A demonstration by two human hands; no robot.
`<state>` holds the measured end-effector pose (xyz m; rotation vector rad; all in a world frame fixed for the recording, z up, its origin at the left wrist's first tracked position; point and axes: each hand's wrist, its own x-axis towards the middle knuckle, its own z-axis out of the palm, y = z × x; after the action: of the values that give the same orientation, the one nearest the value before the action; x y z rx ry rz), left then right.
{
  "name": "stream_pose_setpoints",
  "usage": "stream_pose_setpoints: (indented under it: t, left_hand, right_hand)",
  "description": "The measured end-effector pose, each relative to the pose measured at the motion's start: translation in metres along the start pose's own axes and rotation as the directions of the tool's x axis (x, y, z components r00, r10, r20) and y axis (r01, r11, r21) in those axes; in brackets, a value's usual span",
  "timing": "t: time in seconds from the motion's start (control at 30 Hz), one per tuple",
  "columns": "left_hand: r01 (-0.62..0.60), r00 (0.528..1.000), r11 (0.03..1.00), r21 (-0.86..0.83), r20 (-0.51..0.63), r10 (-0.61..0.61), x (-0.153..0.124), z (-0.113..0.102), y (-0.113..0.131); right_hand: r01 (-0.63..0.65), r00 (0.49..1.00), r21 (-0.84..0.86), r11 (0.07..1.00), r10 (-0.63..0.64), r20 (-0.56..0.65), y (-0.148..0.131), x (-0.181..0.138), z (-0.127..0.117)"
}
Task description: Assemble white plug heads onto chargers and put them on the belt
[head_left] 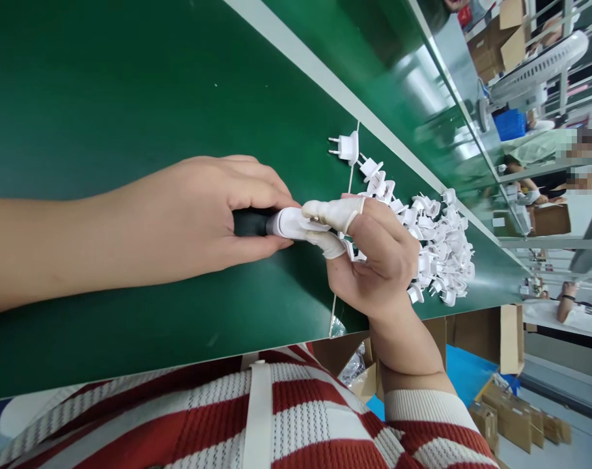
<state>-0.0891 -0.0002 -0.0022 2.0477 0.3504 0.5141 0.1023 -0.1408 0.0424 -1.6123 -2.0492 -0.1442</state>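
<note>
Green belt fills most of my view, running at a slant with a pale stripe along its far side. Beyond that I see a shiny metal rail, a white fan, a blue crate and cardboard boxes. Other people sit at work in the far background.

At the bottom edge I see the person's red and white striped sweater.

The left hand comes in from the left side on a bare forearm and lies low over the belt. Its fingers are curled tightly around a black handle, with only a short length of it showing past the knuckles. A white plug body sits at the end of that handle, right between the two hands.

The right hand rises from the striped cuff. Its thumb and forefinger wear white finger cots and pinch the white plug body from both sides; the other fingers are folded into the palm.

Just behind the right hand, a heap of white plug parts lies on the belt, prongs sticking out at all angles. One single plug part rests apart from the heap, nearer the stripe. I cannot tell how the white plug body and the handle are joined.
</note>
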Motion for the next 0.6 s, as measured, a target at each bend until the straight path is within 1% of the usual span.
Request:
stream_pose_setpoints:
  t: [0.1,0.2,0.27,0.33,0.4,0.47,0.53,0.6]
  left_hand:
    - [-0.013,1.0,1.0,0.007,0.003,0.013,0.001,-0.001,0.0]
    - [-0.036,0.999,0.999,0.013,-0.004,0.036,0.002,-0.001,0.0]
    - [-0.058,0.998,0.998,0.028,-0.01,0.058,0.002,0.0,0.0]
    - [-0.064,0.998,0.996,0.055,-0.013,0.065,0.002,0.001,0.0]
    - [-0.05,0.999,0.996,0.069,-0.02,0.051,0.002,0.003,-0.001]
    - [-0.036,0.999,0.999,0.04,-0.028,0.037,0.001,0.003,-0.002]
    - [-0.003,1.0,1.0,-0.002,-0.024,0.003,0.001,0.004,-0.002]
    - [0.059,0.998,0.998,-0.017,-0.007,-0.059,0.001,0.004,-0.002]
  right_hand:
    - [-0.004,1.0,0.032,0.999,0.004,0.018,0.001,0.0,0.001]
    - [-0.042,0.998,0.003,0.999,0.042,0.046,-0.001,0.002,0.0]
    - [-0.039,0.999,0.003,0.999,0.039,0.038,-0.002,0.005,-0.001]
    - [-0.021,0.999,0.047,0.999,0.02,0.025,-0.001,0.008,-0.003]
    - [-0.021,0.999,0.117,0.993,0.017,0.037,0.0,0.011,-0.005]
    - [-0.042,0.998,0.153,0.987,0.033,0.062,0.003,0.011,-0.006]
    - [-0.057,0.997,0.137,0.989,0.049,0.056,0.004,0.01,-0.005]
    - [-0.06,0.998,0.103,0.993,0.058,0.026,0.003,0.008,-0.003]
